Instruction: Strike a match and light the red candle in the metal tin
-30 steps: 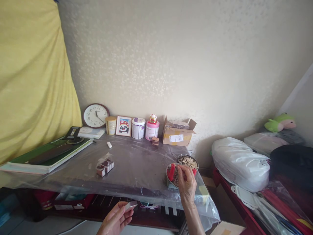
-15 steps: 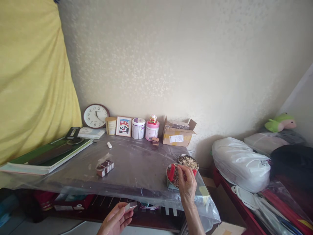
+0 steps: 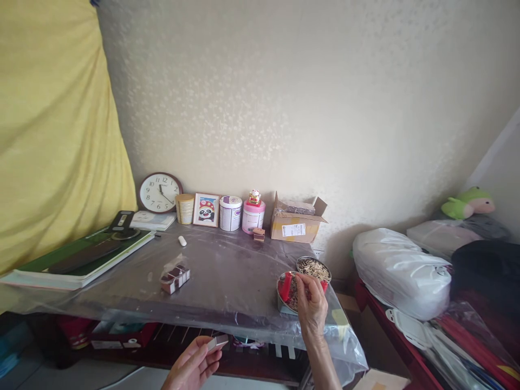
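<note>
My left hand [image 3: 194,364] holds a small pale box [image 3: 218,342] between thumb and fingers, in front of the table's near edge. Over a round tin [image 3: 287,309] at the table's right end, my right hand [image 3: 312,303] has its thumb and index finger pinched together; what is between them is too small to make out. Red pieces [image 3: 286,287] show in that tin beside my fingers, among brownish bits. Just behind is a second round tin of pale sticks [image 3: 312,268]. A wrapped pack of small dark boxes [image 3: 175,278] lies on the table's left part.
Along the wall stand a clock [image 3: 161,193], a framed panda picture [image 3: 206,210], canisters [image 3: 230,213] and an open cardboard box [image 3: 296,225]. A green book [image 3: 81,257] lies at the left. White plastic bags [image 3: 400,271] sit to the right of the table.
</note>
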`<state>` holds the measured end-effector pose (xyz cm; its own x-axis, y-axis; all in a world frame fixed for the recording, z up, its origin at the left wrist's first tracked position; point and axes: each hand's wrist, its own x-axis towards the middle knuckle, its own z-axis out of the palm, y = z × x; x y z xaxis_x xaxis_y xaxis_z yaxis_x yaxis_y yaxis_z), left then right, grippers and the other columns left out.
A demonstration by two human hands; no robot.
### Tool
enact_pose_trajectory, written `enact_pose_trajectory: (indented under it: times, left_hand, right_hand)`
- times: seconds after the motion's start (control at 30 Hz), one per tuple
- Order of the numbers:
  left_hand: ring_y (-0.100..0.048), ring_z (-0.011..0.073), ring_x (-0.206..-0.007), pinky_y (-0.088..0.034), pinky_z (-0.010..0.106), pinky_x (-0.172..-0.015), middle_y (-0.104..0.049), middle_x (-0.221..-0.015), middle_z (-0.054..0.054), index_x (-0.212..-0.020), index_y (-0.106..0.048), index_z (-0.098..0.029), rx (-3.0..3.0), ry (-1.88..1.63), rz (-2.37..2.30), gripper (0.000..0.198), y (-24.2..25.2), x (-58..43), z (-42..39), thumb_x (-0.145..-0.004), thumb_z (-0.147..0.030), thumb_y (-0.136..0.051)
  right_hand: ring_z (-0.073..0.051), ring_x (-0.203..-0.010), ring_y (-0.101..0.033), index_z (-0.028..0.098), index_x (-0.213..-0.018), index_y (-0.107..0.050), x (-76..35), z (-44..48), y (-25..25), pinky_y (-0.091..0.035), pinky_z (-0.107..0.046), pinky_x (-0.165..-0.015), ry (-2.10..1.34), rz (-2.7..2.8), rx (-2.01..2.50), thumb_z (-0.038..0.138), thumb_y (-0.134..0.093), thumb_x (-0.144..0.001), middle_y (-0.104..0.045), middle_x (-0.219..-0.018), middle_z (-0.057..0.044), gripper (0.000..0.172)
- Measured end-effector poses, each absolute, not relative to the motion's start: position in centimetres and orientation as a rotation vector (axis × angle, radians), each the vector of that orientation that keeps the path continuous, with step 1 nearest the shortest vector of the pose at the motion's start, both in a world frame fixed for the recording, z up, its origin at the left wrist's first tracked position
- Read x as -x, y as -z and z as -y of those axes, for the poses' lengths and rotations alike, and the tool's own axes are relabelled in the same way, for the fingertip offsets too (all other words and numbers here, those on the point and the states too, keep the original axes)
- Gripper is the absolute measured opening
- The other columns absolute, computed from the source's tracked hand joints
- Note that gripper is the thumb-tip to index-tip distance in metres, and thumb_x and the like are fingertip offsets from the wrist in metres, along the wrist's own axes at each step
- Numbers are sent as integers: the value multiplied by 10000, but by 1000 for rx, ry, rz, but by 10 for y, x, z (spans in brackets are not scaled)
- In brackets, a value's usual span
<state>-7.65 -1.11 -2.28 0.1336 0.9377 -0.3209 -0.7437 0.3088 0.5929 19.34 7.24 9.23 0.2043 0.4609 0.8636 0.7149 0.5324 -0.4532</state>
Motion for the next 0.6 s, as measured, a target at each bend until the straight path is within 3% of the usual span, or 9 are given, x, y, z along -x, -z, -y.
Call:
enact_pose_trajectory:
  times: [0.6]
  left_hand:
    - [-718, 182, -743, -539, 277, -714, -800, -762, 76, -744, -698, -199, -330, -1259, -741, 292, 16, 74, 14, -547, -331, -868]
  right_hand:
    - [-198, -802, -641, 190, -852, -692, -195, -66, -94, -480, -322, -774, 32, 1360, 1119, 384, -571, -861, -716, -849, -64, 229]
